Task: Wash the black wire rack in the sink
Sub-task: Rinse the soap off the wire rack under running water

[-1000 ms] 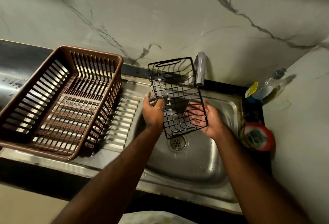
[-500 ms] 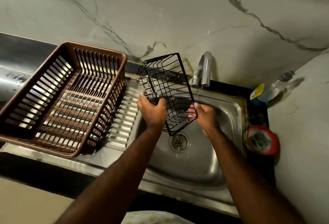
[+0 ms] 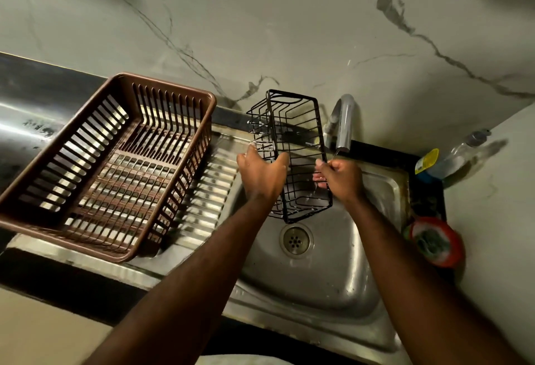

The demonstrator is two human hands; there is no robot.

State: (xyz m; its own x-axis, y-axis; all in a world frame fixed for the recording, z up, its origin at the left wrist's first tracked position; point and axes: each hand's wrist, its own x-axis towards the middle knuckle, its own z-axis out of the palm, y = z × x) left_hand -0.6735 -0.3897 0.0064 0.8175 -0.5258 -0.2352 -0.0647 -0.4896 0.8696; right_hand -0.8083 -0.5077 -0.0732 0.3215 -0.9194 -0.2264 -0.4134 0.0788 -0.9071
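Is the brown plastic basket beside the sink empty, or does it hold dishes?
Empty: the brown basket shows only its bare slatted floor and walls.

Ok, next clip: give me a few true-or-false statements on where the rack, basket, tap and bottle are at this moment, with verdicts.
1. The left hand and the right hand both hold the black wire rack above the sink. True.
2. The rack lies flat on the drain. False: it is held up, and the drain shows below its near end.
3. The brown basket sits on the drainboard, left of the sink. True.
4. The tap stands left of the basket. False: it stands right of the rack, behind the right hand.
5. The bottle lies inside the sink. False: it lies outside, past the sink's far right corner.
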